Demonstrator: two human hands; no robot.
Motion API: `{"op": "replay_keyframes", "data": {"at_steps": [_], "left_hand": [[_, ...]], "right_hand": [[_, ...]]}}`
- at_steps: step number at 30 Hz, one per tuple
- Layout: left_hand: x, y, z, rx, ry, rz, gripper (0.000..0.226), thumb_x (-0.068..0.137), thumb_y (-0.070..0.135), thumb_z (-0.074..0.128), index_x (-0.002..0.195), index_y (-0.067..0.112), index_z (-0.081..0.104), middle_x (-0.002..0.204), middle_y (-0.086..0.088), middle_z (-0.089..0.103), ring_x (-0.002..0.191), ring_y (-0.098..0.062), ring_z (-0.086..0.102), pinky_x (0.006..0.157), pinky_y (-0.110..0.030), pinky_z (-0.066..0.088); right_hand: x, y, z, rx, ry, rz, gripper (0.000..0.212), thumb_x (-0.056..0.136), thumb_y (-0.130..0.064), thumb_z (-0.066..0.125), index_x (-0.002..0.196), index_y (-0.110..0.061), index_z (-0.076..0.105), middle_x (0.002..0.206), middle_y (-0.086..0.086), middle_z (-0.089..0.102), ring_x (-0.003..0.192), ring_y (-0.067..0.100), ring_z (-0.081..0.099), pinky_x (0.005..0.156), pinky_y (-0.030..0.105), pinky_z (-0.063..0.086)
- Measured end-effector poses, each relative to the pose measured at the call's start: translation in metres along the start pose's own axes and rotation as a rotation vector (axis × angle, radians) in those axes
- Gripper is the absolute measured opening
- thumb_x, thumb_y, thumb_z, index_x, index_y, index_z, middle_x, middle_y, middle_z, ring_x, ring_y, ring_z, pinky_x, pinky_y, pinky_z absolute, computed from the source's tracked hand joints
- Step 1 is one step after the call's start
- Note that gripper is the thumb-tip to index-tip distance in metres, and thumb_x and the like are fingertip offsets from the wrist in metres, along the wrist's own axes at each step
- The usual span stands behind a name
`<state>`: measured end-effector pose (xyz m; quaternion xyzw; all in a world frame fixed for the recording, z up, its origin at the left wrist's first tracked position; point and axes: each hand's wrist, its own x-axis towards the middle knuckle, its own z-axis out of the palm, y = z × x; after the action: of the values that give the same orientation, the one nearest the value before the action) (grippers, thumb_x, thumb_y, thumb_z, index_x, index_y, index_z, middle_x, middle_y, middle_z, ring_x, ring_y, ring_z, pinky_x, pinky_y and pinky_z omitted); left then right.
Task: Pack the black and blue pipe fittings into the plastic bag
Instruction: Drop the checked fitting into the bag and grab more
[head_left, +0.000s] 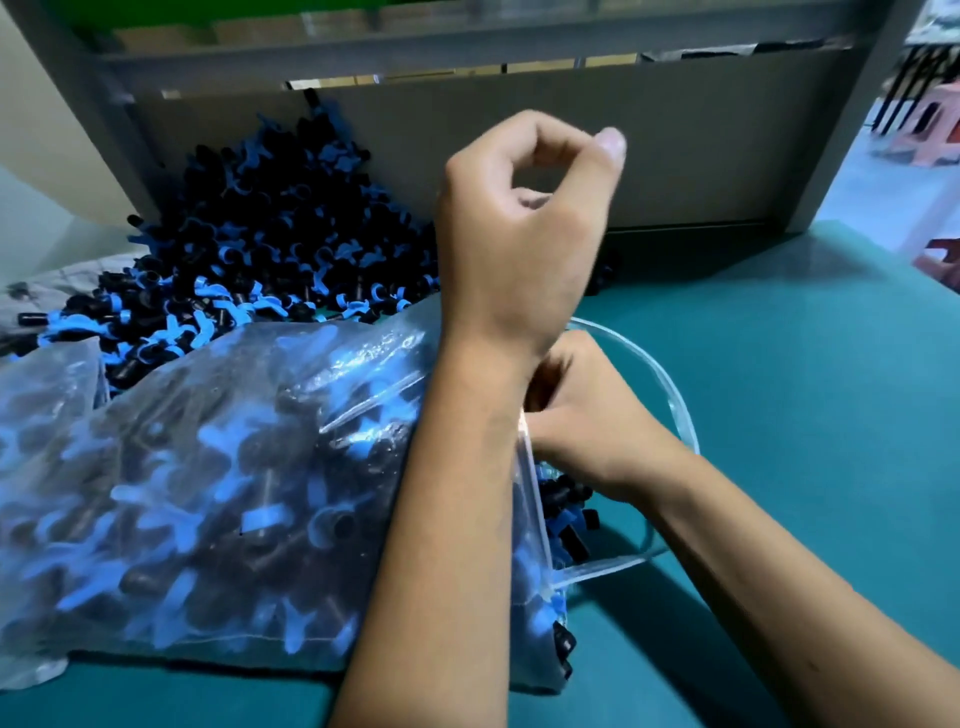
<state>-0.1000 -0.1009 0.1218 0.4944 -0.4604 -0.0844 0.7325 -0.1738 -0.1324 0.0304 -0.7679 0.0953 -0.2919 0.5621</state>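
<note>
Plastic bag (208, 493), packed with pipe fittings (244, 249) whose loose heap lies behind it on our green bench (779, 389). Our left hand (519, 223) is raised, fingers curled, holding nothing visible; our right hand (587, 415) grips the bag's open mouth.

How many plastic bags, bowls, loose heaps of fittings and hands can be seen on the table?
Plastic bags holding fittings: 2, a full bag and a second bag at the left edge.
Clear bowl: 1
Loose heap of fittings: 1
Hands: 2, left hand, right hand.
Total: 6
</note>
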Motion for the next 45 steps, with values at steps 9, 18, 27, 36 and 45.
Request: {"op": "replay_keyframes", "data": {"at_steps": [9,18,27,36,45], "left_hand": [[-0.004,-0.034,0.002,0.396,0.19,-0.117,0.039,0.094,0.027,0.068,0.062,0.005,0.063,0.05,0.005,0.052,0.053,-0.01,0.046,0.063,-0.028,0.041],[0.007,-0.045,0.006,0.426,0.186,-0.083,0.039,0.094,0.029,0.067,0.061,0.009,0.061,0.053,0.005,0.055,0.056,-0.011,0.051,0.061,-0.02,0.039],[0.007,-0.049,0.004,0.444,0.167,-0.078,0.037,0.093,0.028,0.067,0.062,0.008,0.062,0.051,0.006,0.053,0.054,-0.01,0.047,0.06,-0.02,0.04],[-0.001,-0.061,0.003,0.636,-0.228,-0.306,0.027,0.086,0.049,0.077,0.095,0.023,0.077,0.093,0.005,0.074,0.091,-0.014,0.068,0.086,-0.031,0.055],[0.0,-0.063,-0.002,0.66,-0.363,-0.309,0.021,0.085,0.034,0.084,0.085,0.013,0.08,0.056,0.006,0.047,0.051,-0.01,0.037,0.047,-0.021,0.026]], "right_hand": [[0.033,0.024,-0.096,0.173,0.358,0.182,0.013,0.094,-0.017,0.068,0.083,-0.009,0.067,0.073,0.006,0.071,0.06,0.016,0.067,0.049,0.021,0.05],[0.131,0.137,-0.137,-1.108,0.127,0.491,0.062,0.097,-0.04,0.052,0.154,-0.035,0.028,0.163,0.003,0.02,0.147,0.038,0.014,0.117,0.055,0.029],[0.075,0.11,-0.118,-1.171,0.21,0.379,0.035,0.09,-0.042,0.061,0.117,-0.02,0.058,0.115,0.012,0.051,0.101,0.039,0.051,0.091,0.042,0.045],[0.009,0.032,-0.1,0.56,0.826,0.275,0.019,0.099,-0.02,0.043,0.101,-0.013,0.061,0.098,0.017,0.068,0.065,0.029,0.069,0.043,0.023,0.04],[-0.005,0.021,-0.089,0.417,0.403,0.136,0.015,0.101,-0.024,0.06,0.1,-0.014,0.07,0.099,0.007,0.074,0.082,0.017,0.071,0.063,0.028,0.059]]}}
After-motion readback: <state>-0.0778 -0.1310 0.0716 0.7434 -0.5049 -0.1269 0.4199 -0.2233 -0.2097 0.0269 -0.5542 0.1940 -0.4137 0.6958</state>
